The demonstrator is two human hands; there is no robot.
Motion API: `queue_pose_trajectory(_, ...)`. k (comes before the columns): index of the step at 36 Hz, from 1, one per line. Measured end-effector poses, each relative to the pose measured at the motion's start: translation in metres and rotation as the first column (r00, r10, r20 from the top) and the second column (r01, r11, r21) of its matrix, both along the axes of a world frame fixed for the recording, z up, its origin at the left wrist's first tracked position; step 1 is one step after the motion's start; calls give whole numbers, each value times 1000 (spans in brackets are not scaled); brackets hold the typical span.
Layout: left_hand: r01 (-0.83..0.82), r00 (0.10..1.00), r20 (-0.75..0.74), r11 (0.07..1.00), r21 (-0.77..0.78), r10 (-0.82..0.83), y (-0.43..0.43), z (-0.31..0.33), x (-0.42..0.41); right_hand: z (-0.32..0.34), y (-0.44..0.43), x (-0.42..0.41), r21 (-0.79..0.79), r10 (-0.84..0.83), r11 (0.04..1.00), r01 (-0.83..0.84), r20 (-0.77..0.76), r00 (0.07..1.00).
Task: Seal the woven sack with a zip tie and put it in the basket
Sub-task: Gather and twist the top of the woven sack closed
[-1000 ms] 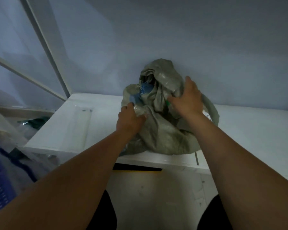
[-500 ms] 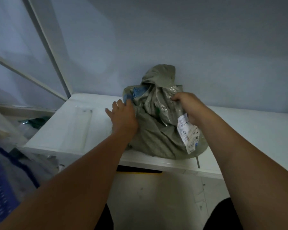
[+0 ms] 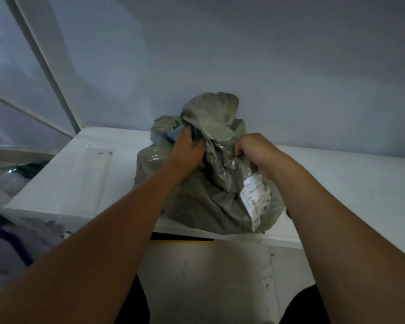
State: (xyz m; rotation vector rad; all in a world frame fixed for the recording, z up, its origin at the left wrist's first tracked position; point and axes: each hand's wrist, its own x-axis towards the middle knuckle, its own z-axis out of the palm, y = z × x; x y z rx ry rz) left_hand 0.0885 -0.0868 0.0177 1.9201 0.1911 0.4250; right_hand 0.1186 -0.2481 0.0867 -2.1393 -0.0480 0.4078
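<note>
A grey-green woven sack (image 3: 204,202) stands on the white table (image 3: 341,174) near its front edge, stuffed full, with a white shipping label (image 3: 255,199) on its right side. Its loose top (image 3: 213,111) rises bunched above my hands. My left hand (image 3: 187,150) grips the fabric at the sack's mouth on the left, where something blue shows inside. My right hand (image 3: 255,148) clutches the crumpled fabric on the right of the neck. No zip tie is visible.
A clear plastic bag (image 3: 89,169) lies flat on the table's left part. Left of the table are a blue basket (image 3: 12,244) and plastic-wrapped items (image 3: 26,169). A wall stands behind the table. The floor (image 3: 204,277) lies below.
My left hand went from lying flat on the sack's left side up to its mouth and closed on the fabric. My right hand closed tighter on the neck. The sack sits more upright.
</note>
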Motion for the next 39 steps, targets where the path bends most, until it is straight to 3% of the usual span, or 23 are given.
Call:
queue_pose_trajectory(3,49,991,-127,999,6,-48,2,-13,12,-6,5,4,-205,133,975,-91,202,970)
queue_pose_trajectory(6,58,981,-193,988,142,-30,1,-21,19,-12,6,4,-409,235,912,-23,476,848)
queue_pose_trajectory(9,18,990,-137,944,328,29,-2,-21,24,-16,14,2,-544,418,839,-27,611,672)
queue_pose_trajectory(12,-52,996,-41,884,465,80,-7,-13,21,-21,25,1,-633,499,774,9,620,606)
queue_pose_trajectory(14,-126,991,114,831,542,76,-8,-9,20,-21,30,-1,-650,493,756,74,640,590)
queue_pose_trajectory(17,-233,966,220,826,513,136,-5,-2,20,-17,29,2,-602,425,791,114,674,604)
queue_pose_trajectory(19,-300,949,243,824,481,204,-5,3,17,-16,25,4,-557,364,826,88,645,672)
queue_pose_trajectory(21,-415,904,299,797,439,306,-6,10,13,-13,22,6,-408,225,912,47,593,773)
queue_pose_trajectory(22,-430,888,333,828,360,316,-7,13,10,-11,20,7,-296,139,954,42,565,813)
queue_pose_trajectory(25,-306,903,315,952,-6,293,-7,25,4,-6,17,12,-46,-65,994,97,463,884)
queue_pose_trajectory(29,-202,939,260,973,-115,225,-9,32,0,2,12,14,105,-210,977,185,338,918)
queue_pose_trajectory(32,-102,969,199,972,-214,146,-10,36,-4,3,7,16,87,-210,978,191,333,919)
queue_pose_trajectory(36,-105,994,-57,945,-310,92,-14,44,-2,6,2,15,8,-99,995,102,317,943)
queue_pose_trajectory(39,-120,958,-276,984,-131,80,-18,45,3,8,2,10,-99,24,995,9,329,944)
